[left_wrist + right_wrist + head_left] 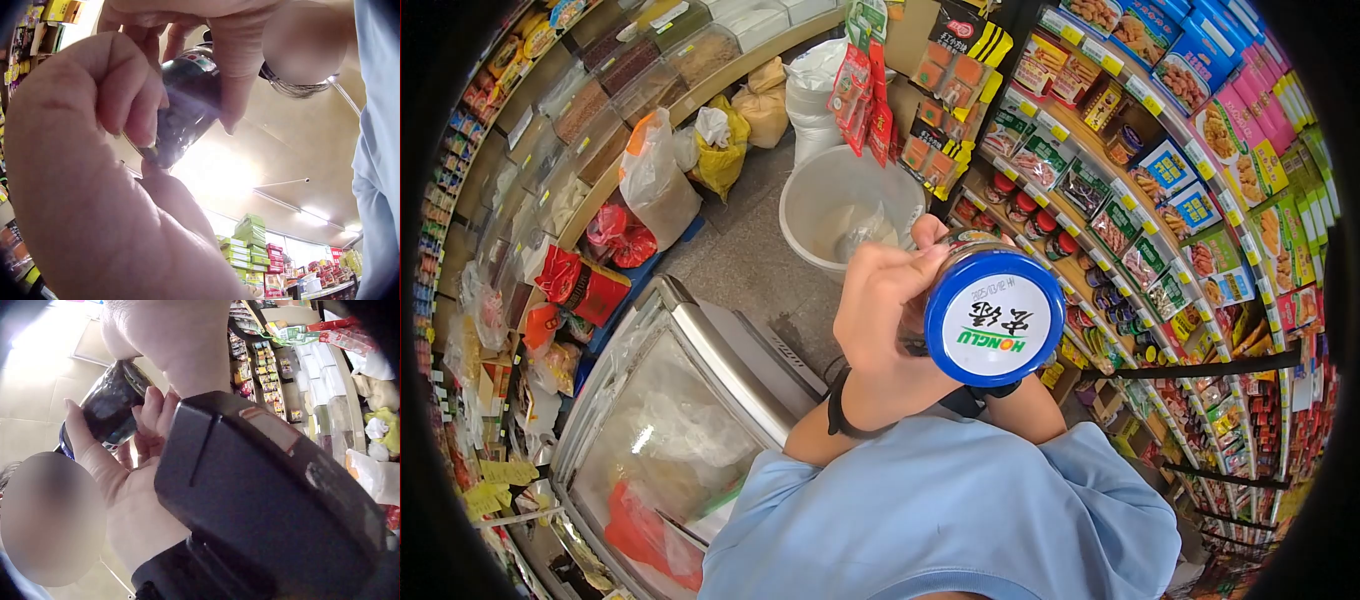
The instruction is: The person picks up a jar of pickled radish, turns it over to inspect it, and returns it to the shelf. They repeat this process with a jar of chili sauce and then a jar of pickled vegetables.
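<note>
A dark glass jar [190, 103] with a blue lid [996, 316] is held up before the chest, its white round label facing the head camera. My left hand [882, 325] grips the jar's side and lower end, its fingers curled against the glass in the left wrist view. Thumb and fingers of my right hand [134, 487] close around the jar [114, 406] near the lid. In the head view the jar hides most of the right hand.
A glass-topped freezer [670, 420] stands at lower left, and a white bucket [800, 225] is on the floor ahead. Shelves of packets and jars [1115, 200] curve along the right. Bags [655, 180] and clear bins [640, 90] line the left.
</note>
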Demonstrator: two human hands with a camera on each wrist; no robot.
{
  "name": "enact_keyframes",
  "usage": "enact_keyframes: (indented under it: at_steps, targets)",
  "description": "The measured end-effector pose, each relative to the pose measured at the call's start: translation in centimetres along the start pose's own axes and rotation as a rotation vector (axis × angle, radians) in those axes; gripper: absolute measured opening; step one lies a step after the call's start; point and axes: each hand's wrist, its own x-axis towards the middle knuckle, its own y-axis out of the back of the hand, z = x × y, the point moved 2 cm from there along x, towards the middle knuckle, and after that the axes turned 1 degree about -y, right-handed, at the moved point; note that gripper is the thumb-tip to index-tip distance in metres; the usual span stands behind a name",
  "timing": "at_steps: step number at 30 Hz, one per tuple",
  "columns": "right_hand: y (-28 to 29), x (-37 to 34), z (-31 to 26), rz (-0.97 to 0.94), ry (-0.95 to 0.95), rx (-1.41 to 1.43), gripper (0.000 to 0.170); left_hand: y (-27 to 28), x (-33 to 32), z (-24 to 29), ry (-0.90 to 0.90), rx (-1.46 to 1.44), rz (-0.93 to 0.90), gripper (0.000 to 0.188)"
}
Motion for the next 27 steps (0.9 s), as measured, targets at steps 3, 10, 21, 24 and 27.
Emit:
enact_keyframes:
  at_steps: [3,10,21,24,27]
  targets:
    - [-0.6,-0.1,0.1,-0.007,0.0,0.033,0.066,0.0,0.0,0.0,-0.001,0.009,-0.012,0.056]
    - [-1.2,-0.5,-0.5,-0.054,0.02,0.018,0.065,-0.7,-0.1,-0.1,0.01,-0.023,-0.016,0.056]
    - [-0.4,-1.4,-1.0,-0.006,0.063,-0.089,0.068,-1.4,0.1,-0.4,0.049,-0.046,-0.072,0.057]
    - [1.2,-1.3,-1.3,-0.087,0.077,0.014,0.07,-2.1,0.2,-0.5,0.069,-0.049,-0.087,0.058]
    - [2.2,-1.9,-2.2,-0.047,0.106,0.077,0.072,-3.4,0.6,-0.9,0.076,-0.052,-0.144,0.056]
